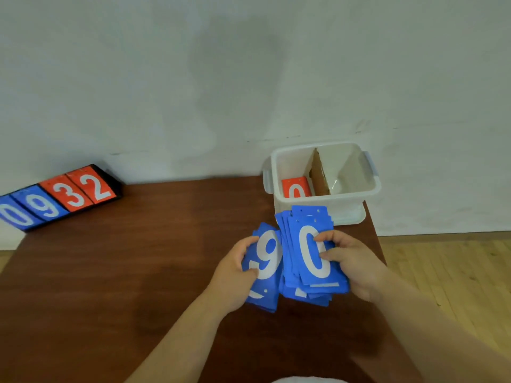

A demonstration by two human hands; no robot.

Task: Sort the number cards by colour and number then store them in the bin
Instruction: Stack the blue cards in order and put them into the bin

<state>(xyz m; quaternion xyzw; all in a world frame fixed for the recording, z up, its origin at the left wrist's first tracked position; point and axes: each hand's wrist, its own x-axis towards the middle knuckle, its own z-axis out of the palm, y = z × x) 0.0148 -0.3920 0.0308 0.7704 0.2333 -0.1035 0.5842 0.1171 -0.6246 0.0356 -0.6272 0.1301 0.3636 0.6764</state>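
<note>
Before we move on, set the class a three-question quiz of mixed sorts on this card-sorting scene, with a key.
1. True or false: the bin holds a red card in its left compartment.
2. Which digit tops the blue stack that the right hand grips? A: 9. B: 0. C: 3.
3. Fill in: the left hand holds a blue card showing the digit __.
Key: 1 true; 2 B; 3 9.
</note>
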